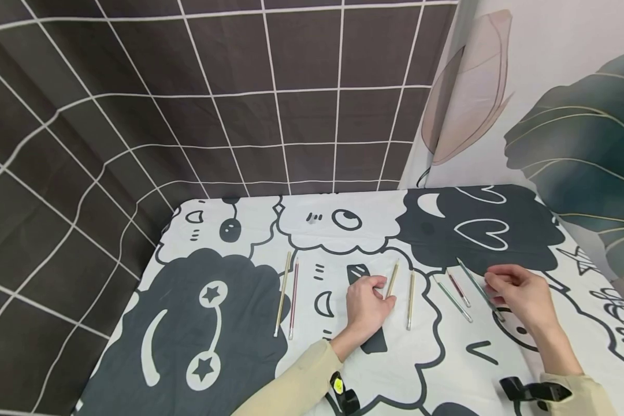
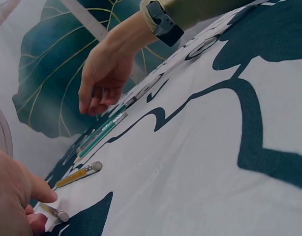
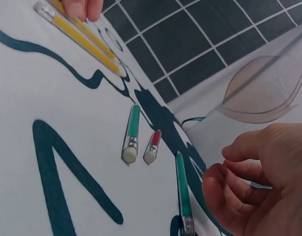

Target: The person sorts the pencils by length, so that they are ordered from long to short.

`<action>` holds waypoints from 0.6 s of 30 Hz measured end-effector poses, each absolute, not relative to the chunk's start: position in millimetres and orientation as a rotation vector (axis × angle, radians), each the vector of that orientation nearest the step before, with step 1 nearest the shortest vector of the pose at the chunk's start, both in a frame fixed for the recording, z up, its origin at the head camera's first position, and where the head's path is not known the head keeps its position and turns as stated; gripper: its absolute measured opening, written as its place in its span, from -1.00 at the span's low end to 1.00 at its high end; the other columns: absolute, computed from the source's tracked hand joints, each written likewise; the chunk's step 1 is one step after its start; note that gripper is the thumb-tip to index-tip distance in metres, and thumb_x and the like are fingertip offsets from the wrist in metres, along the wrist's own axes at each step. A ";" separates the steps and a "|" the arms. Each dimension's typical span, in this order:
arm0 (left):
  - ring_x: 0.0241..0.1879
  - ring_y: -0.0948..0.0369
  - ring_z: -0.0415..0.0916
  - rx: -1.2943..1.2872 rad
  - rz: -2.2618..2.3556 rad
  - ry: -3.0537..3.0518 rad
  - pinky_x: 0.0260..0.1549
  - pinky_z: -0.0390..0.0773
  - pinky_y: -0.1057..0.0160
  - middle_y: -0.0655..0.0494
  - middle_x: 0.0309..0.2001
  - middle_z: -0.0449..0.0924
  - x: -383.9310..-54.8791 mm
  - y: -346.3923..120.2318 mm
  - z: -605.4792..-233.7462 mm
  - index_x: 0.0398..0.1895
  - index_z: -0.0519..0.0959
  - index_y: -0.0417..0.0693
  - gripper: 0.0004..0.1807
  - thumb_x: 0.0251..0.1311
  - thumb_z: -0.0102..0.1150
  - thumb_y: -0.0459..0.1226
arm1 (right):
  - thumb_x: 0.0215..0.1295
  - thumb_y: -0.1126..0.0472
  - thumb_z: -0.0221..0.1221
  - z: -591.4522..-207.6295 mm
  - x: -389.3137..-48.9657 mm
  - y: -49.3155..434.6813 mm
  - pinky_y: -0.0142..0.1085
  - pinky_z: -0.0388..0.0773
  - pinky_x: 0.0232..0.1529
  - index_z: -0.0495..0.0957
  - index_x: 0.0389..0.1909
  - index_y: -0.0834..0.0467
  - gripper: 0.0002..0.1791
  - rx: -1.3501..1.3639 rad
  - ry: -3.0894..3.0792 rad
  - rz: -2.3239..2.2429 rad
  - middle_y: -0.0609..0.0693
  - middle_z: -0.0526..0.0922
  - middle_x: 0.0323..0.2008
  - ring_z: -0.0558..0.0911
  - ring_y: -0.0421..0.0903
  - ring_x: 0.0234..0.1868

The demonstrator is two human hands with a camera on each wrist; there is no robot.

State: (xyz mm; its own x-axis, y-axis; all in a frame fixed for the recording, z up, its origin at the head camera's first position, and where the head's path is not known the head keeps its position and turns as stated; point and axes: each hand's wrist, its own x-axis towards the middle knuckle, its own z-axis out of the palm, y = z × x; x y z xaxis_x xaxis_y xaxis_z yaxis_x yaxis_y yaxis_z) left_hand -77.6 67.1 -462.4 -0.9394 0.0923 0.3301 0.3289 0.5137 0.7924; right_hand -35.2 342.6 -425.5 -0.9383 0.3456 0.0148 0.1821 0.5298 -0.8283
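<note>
My left hand [image 1: 366, 303] is low over the patterned cloth, thumb and fingertips pinching a yellow pencil [image 1: 393, 277]. The eraser end of this pencil [image 2: 56, 213] pokes out between the fingers in the left wrist view. A second yellow pencil [image 1: 411, 300] lies just right of it. My right hand [image 1: 522, 292], fingers loosely curled and holding nothing, hovers beside a dark green pencil [image 1: 479, 288]. That green pencil [image 3: 183, 191] lies apart from the fingers in the right wrist view. Left of it rest a short red pencil [image 1: 459, 289] and another green pencil [image 1: 453, 299].
Further left, a yellow pencil [image 1: 283, 294] and a red pencil [image 1: 293, 297] lie side by side. The black-and-white cartoon cloth [image 1: 249, 231] covers the surface. A dark grid curtain [image 1: 301, 115] stands behind, with a leaf-print curtain [image 1: 582, 138] at the right.
</note>
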 end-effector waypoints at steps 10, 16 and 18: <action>-0.56 0.52 0.43 -0.333 -1.432 -2.604 -0.33 0.44 0.40 0.20 -0.39 0.65 -80.2 66.4 -459.0 -0.27 0.75 -0.12 -0.70 -0.18 0.53 -0.41 | 0.37 0.29 0.18 -434.0 -36.9 343.8 -0.41 0.56 -0.54 0.52 -0.01 0.48 -0.68 -0.473 -2.622 1.235 0.05 0.62 -0.40 0.59 -0.28 -0.54; -0.57 0.52 0.43 -0.336 -1.425 -2.598 -0.34 0.44 0.41 0.23 -0.42 0.64 -80.6 66.2 -459.0 -0.29 0.76 -0.11 -0.71 -0.20 0.53 -0.40 | 0.34 0.28 0.19 -436.3 -37.1 340.6 -0.40 0.49 -0.59 0.54 -0.04 0.45 -0.69 -0.514 -2.646 1.147 0.12 0.62 -0.39 0.55 -0.23 -0.57; -0.57 0.52 0.42 -0.333 -1.422 -2.598 -0.36 0.43 0.41 0.23 -0.44 0.63 -80.4 66.4 -459.0 -0.29 0.76 -0.10 -0.71 -0.21 0.54 -0.40 | 0.34 0.27 0.19 -436.6 -37.0 339.9 -0.40 0.46 -0.59 0.55 -0.05 0.44 -0.69 -0.517 -2.654 1.119 0.13 0.63 -0.39 0.54 -0.23 -0.58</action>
State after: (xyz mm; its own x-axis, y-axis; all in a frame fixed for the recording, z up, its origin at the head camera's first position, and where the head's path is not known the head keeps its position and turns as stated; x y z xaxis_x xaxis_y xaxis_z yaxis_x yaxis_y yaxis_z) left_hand -80.4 66.4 -459.0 -0.9622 0.1172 0.2457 0.2702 0.5228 0.8085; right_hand -37.0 339.9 -436.6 -0.9153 0.3983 0.0600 0.2351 0.6491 -0.7235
